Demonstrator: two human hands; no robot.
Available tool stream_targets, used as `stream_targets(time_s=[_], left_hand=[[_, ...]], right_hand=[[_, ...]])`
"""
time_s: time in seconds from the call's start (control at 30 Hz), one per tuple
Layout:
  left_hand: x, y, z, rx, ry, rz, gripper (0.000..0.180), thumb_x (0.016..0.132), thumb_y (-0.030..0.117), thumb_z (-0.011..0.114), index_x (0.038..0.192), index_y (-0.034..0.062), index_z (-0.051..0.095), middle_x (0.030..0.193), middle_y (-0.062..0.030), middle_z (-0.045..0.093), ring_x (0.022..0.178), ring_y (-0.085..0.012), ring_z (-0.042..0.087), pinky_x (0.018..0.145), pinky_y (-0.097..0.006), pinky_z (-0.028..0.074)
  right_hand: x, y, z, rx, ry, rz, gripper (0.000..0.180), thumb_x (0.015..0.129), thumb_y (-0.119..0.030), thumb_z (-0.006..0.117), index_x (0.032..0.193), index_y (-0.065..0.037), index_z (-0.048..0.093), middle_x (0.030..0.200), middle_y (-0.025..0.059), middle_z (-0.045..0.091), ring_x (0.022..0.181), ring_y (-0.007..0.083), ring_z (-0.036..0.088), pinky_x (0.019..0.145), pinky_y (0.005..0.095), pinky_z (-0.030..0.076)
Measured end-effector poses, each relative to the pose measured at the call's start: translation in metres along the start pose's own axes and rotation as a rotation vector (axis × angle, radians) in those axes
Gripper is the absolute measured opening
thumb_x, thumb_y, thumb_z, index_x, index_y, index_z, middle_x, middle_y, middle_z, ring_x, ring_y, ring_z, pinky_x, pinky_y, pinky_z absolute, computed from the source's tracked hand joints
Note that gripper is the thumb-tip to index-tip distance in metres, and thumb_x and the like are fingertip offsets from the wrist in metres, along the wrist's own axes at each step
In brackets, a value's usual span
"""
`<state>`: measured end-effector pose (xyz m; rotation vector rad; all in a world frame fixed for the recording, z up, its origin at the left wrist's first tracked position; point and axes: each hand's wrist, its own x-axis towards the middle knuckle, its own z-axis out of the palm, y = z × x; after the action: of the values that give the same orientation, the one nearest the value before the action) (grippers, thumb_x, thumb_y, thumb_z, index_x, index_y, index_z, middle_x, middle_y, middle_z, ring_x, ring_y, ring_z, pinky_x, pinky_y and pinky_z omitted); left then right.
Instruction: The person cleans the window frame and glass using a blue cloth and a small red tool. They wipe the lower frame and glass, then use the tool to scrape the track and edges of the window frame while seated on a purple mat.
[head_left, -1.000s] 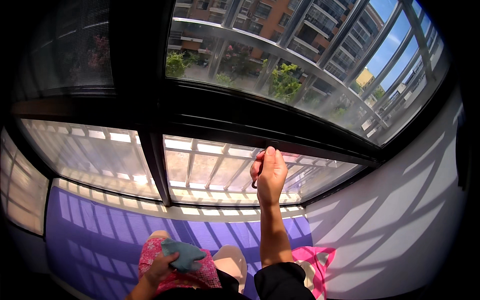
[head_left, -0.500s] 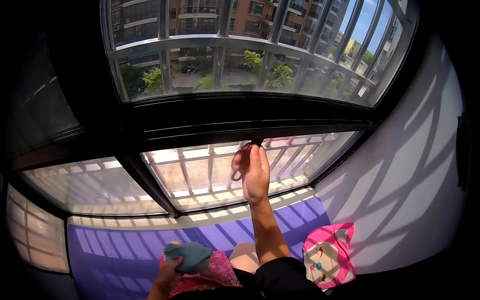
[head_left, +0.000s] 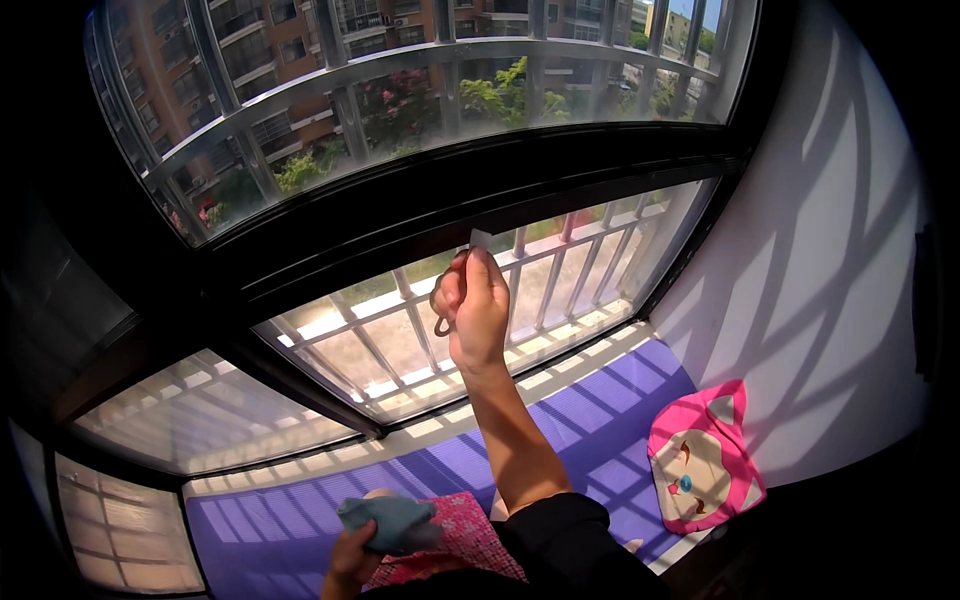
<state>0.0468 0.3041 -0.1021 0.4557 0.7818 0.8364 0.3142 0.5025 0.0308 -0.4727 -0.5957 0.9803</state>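
Right hand (head_left: 476,305), mid-frame, pinches a small white strip (head_left: 481,238) upright against the dark window frame (head_left: 420,215) just above, while left hand (head_left: 352,552), bottom centre, grips a bunched teal cloth (head_left: 388,522), well apart.

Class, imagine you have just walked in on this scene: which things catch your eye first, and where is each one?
At the centre, the right hand is raised to the dark window frame, pinching a small looped thing too small to identify. At the bottom edge, the left hand grips a blue-grey cloth above a pink patterned fabric. To the right, a bright pink animal-face cushion lies on the purple mat.
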Motion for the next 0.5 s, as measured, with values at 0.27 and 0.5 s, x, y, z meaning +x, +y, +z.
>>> stream_targets(time_s=[0.27, 0.5], left_hand=[[0.004, -0.004, -0.008, 0.034, 0.053, -0.033, 0.046, 0.091, 0.012, 0.045, 0.133, -0.0039, 0.032, 0.132, -0.0187, 0.042, 0.124, -0.033, 0.041, 0.106, -0.047, 0.03], [0.009, -0.001, 0.004, 0.044, 0.058, -0.063, 0.046, 0.092, 0.012, 0.045, 0.134, -0.0021, 0.031, 0.134, -0.0177, 0.041, 0.125, -0.0326, 0.04, 0.106, -0.047, 0.03]], right_hand=[[0.006, 0.002, -0.002, -0.045, 0.018, -0.06, 0.024, 0.098, -0.024, 0.038, 0.082, -0.008, 0.047, 0.051, -0.0009, 0.038, 0.042, 0.0065, 0.028, 0.041, 0.0218, 0.024], [0.003, -0.007, 0.0, 0.104, 0.035, 0.004, 0.026, 0.099, -0.026, 0.036, 0.082, -0.008, 0.046, 0.052, -0.0008, 0.037, 0.042, 0.0074, 0.027, 0.041, 0.0231, 0.023]])
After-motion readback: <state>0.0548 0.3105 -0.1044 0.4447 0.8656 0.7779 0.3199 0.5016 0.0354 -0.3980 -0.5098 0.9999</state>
